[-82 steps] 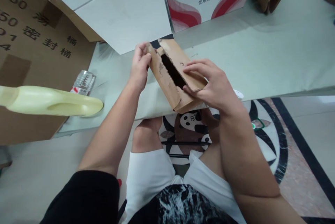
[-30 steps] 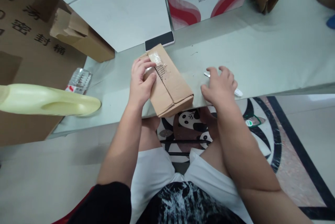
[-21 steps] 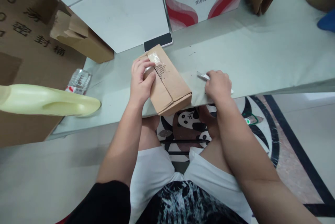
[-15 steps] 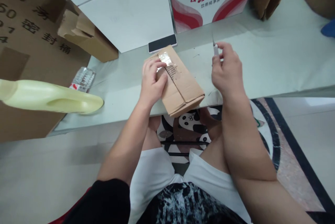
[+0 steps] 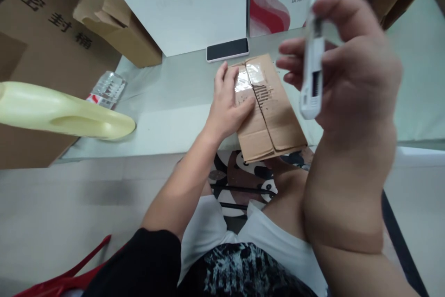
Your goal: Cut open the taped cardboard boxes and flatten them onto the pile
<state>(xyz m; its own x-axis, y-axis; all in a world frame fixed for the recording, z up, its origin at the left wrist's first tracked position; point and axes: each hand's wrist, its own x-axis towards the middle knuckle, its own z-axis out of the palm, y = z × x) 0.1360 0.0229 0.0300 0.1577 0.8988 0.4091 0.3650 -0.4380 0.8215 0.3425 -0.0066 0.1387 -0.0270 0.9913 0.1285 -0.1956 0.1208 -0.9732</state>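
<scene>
Head view: right hand [image 5: 358, 65] with slim white knife [image 5: 309, 81] in grip, left hand [image 5: 227, 102] loose-fingered on glossy-taped oblong cardboard box [image 5: 278, 114]

Left forearm [image 5: 182, 183] reaches up from 7 o'clock; left hand [image 5: 227, 104] lies palm down just above centre, fingers [image 5: 231, 79] loosely extended towards 12, thumb towards 2. Right forearm [image 5: 349, 181] rises from 4 o'clock; right hand [image 5: 358, 65], slightly blurred, is raised at 2, gripping, its fingertips towards 9.
</scene>
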